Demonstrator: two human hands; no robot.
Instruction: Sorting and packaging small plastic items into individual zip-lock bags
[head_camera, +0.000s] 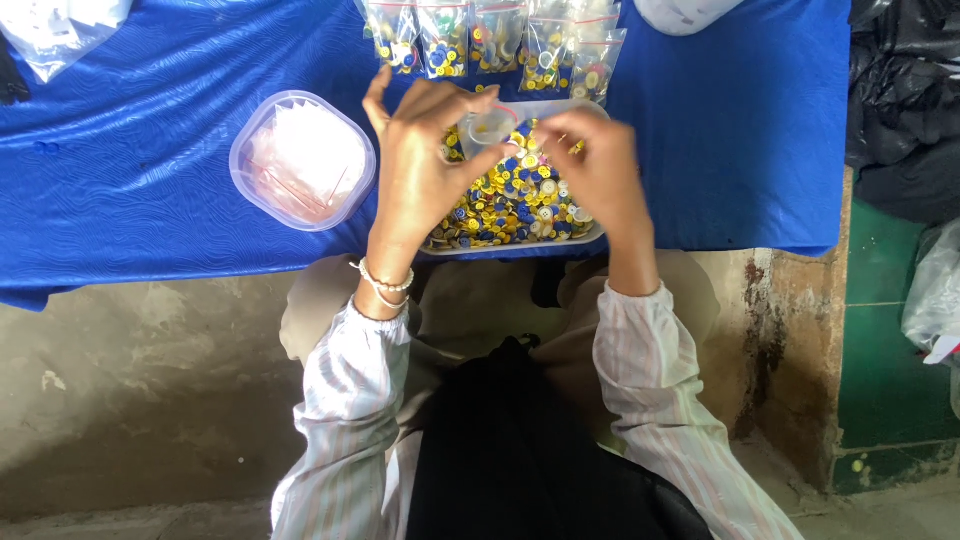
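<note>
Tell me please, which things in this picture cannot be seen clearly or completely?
Head view only:
- Small clear bag: held between left hand and right hand; fingers cover most of it, so its contents cannot be told.
- Tray of buttons: both hands hide its sides.
- Filled bags: cut off by the top edge.
- Lidded container: cloudy lid blurs the contents.
- Right hand: motion-blurred.
</note>
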